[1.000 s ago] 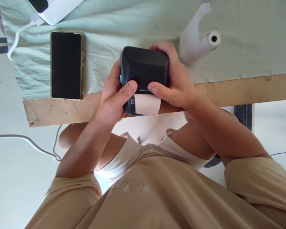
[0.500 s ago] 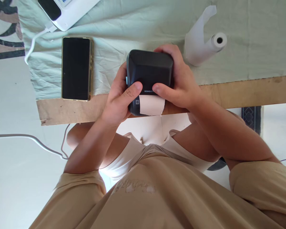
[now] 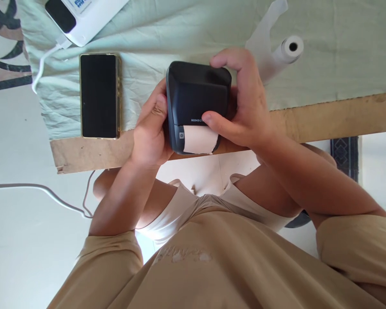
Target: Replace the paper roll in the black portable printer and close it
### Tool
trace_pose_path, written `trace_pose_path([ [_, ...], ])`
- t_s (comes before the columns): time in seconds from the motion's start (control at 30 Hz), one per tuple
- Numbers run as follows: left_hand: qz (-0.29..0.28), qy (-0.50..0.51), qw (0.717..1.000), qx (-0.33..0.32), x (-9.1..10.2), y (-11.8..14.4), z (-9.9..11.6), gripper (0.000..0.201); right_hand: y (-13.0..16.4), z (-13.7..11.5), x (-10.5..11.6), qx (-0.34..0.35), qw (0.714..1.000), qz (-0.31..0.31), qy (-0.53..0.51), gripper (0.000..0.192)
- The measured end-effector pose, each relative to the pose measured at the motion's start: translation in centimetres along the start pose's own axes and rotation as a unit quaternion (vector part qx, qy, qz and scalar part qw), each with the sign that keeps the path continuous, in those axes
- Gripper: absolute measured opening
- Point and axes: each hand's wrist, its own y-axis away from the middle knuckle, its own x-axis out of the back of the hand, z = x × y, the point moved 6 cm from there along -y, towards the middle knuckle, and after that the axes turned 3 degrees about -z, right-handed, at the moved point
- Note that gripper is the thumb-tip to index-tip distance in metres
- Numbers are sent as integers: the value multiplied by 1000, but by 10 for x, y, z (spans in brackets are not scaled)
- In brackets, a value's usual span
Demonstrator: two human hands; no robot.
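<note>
Between my two hands is a black label printer (image 3: pixel 199 94) marked NIIMBOT, held above the table's near edge. A strip of pale label paper (image 3: pixel 200 139) sticks out of its front slot. My left hand (image 3: pixel 152 126) grips the printer's left side, its thumb lying along that side. On the right, my right hand (image 3: pixel 244 98) holds the printer with the thumb on the lid's lower corner and the index finger at the upper right corner. Its other fingers are partly hidden behind the printer.
A dark-screened phone (image 3: pixel 99 95) in a clear case lies left of the hands. Behind it is a white device (image 3: pixel 90 21) with a plugged-in white cable (image 3: pixel 42 64). A partly unrolled white roll (image 3: pixel 291 50) is at the right. Green cloth (image 3: pixel 334 56) covers the wooden table (image 3: pixel 334 113).
My left thumb has moved from the printer's front top to its left side. My right index finger has lifted into a bend at the upper corner. The view has shifted slightly.
</note>
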Motion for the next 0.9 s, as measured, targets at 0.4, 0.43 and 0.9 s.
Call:
trace_pose_path([
  [0.4, 42, 5, 998, 38, -9, 5, 3, 31, -3, -11, 22, 67, 997, 34, 21, 50],
  [0.43, 26, -2, 999, 38, -9, 5, 2, 31, -2, -12, 27, 49, 997, 61, 21, 44],
  [0.9, -35, -36, 999, 20, -6, 8, -2, 40, -7, -24, 28, 27, 984, 83, 158, 25],
])
